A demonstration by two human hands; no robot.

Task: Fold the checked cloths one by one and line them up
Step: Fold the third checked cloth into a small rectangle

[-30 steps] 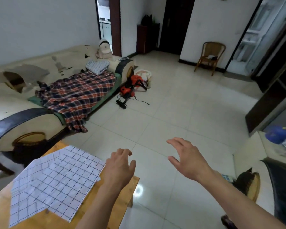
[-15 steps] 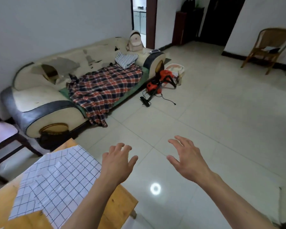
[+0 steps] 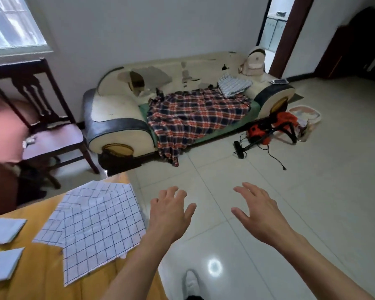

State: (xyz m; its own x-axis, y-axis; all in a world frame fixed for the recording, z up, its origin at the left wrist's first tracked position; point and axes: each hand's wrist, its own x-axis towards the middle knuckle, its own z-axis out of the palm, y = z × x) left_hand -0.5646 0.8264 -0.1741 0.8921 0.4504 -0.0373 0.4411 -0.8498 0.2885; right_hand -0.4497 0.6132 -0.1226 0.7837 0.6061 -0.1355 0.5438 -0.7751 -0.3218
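Both arms are bare, with no sleeves. The left hand (image 3: 171, 213) and the right hand (image 3: 259, 215) wear no gloves or rings. Below the hands is a white shoe (image 3: 191, 282).

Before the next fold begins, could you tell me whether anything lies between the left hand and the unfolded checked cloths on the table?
Nothing visible does. The left hand hangs open just beside the right edge of the checked cloths, with no object between them.
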